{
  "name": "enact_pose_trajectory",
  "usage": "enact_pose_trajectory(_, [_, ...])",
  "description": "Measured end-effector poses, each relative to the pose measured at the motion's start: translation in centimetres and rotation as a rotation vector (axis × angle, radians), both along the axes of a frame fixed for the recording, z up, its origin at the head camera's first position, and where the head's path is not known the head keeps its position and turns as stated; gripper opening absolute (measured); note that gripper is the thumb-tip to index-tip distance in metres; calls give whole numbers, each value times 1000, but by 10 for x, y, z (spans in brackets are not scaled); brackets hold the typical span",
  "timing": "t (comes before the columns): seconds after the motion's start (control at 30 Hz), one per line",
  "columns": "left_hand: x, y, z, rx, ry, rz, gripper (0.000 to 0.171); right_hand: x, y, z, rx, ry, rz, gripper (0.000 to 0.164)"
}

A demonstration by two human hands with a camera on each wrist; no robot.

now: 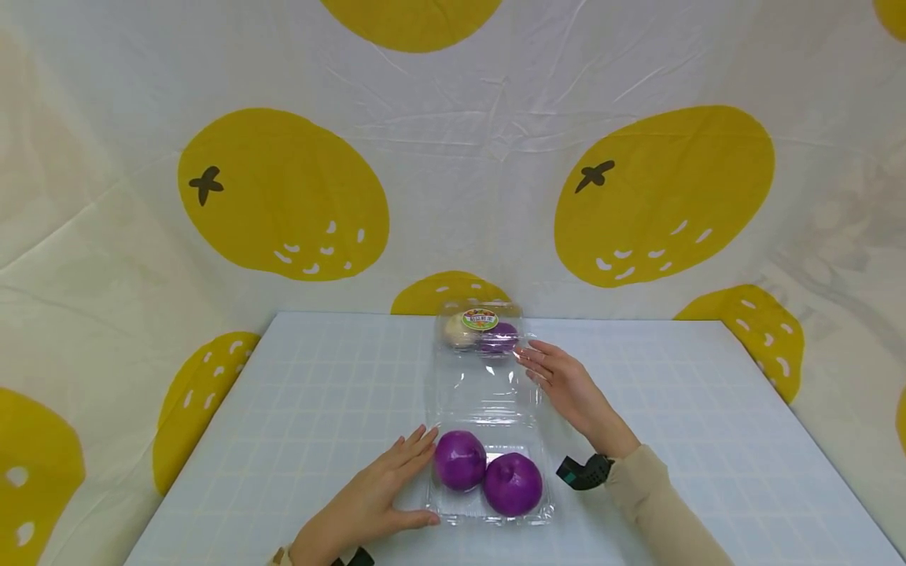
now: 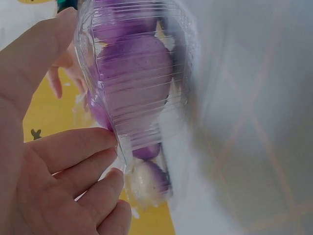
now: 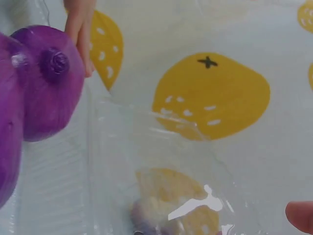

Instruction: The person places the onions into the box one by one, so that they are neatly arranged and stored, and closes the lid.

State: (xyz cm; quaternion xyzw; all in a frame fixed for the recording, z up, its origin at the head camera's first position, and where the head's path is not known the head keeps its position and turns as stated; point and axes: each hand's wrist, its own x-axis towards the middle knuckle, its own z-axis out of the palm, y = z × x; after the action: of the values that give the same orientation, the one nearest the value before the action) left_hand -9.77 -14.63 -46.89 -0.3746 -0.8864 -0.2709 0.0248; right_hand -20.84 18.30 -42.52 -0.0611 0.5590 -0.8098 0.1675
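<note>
An unfolded clear plastic clamshell box lies on the table, its tray (image 1: pixel 453 515) nearest me and its lid (image 1: pixel 488 393) spread behind. Two round purple onion-like vegetables (image 1: pixel 513 484) sit side by side in the tray; a knobby stub shows on one vegetable (image 3: pixel 54 66) in the right wrist view. My left hand (image 1: pixel 378 491) is at the tray's left side, fingers extended, fingertips and thumb against the plastic rim (image 2: pixel 120 142). On the other side, my right hand (image 1: pixel 569 389) reaches toward the lid's far right corner with straight fingers and holds nothing.
Behind the lid stands a closed clear box (image 1: pixel 481 308) with an oval label, holding a cream-coloured piece (image 1: pixel 460 336) and a purple piece (image 1: pixel 499 338). The white gridded table (image 1: pixel 340 393) meets a cloth backdrop (image 1: pixel 467 181) printed with yellow fruit.
</note>
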Motion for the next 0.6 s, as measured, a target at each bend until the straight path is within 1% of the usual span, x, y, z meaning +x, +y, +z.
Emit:
enact_pose_trajectory(0.17, [0,-1,0,15,4,-2,86,-1,0,17,-7,28,-18,56])
enact_pose_trajectory(0.3, [1,0,1,13,-6,4,86,4,1,26,-14,55,-7,56])
enact_pose_trajectory(0.43, [1,0,2,12,-12,11,86,14,2,30,-11,88,29,54])
enact_pose_trajectory(0.6, [2,0,2,15,-16,14,86,31,5,31,16,102,49,49])
